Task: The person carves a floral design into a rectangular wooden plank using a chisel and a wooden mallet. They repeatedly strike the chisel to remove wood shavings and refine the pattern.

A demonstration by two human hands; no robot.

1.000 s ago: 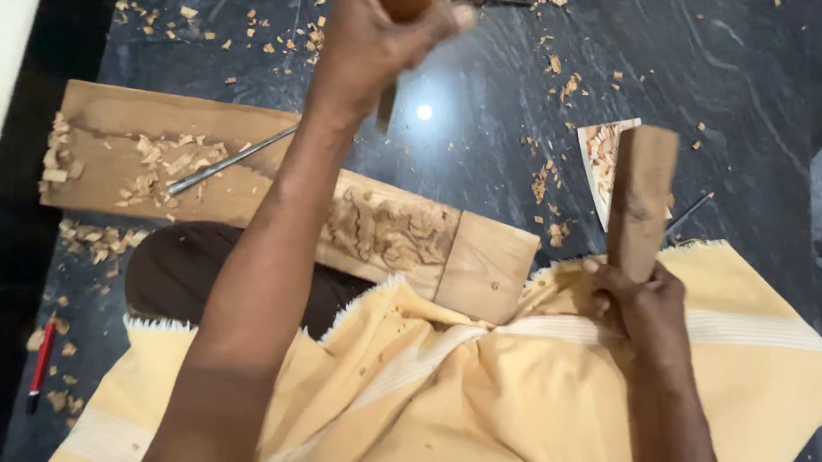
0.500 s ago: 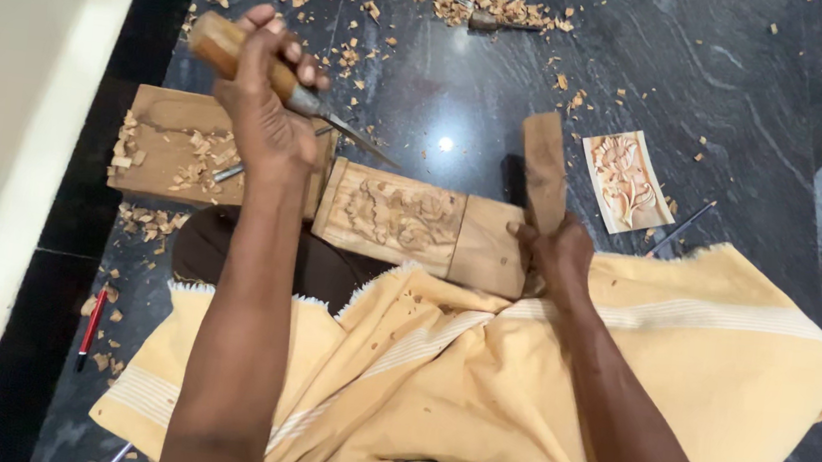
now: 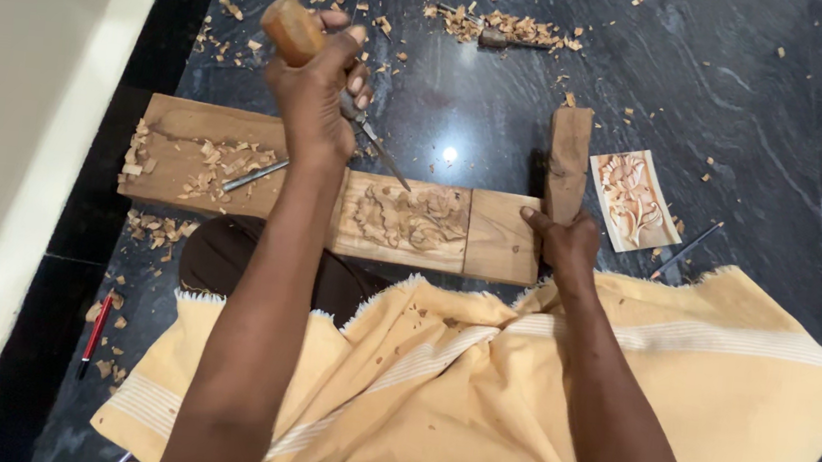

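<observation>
1. Wood is the main material in view: a long plank [image 3: 334, 194] lies flat on a dark polished stone floor [image 3: 765, 104], running left to right in front of the person.
2. Left hand [image 3: 316, 91]: arm stretched forward over the plank, fist closed around a chisel [image 3: 365, 131]. The rounded brown handle sticks out above the fist; the thin metal blade slants down and to the right, its tip at the upper edge of the carving [image 3: 407, 219].
3. Right hand [image 3: 563, 238]: arm extended, wrist low, fingers wrapped around the lower end of a mallet [image 3: 568, 161], a dark, blocky length of wood held upright just beside the plank's right end.
4. Carving: a relief panel of rough, leafy cuts in the middle-right of the plank, pale against the smoother wood on either side of it.
5. Shavings [image 3: 202, 161], pale and curled, lie heaped on the plank's left part, with a slim metal tool [image 3: 254, 176] lying among them.
6. A small rectangular panel [image 3: 632, 199], with a light floral pattern, lies flat on the floor to the right of the mallet, near it but apart.
7. More chips [image 3: 496, 26] are scattered across the floor at the top, around another tool that is partly buried.
8. Yellow cloth [image 3: 516, 392], soft and fringed, with pale stripes, covers the person's lap below the plank.
9. A red pencil [image 3: 95, 333] lies on the floor at lower left.
</observation>
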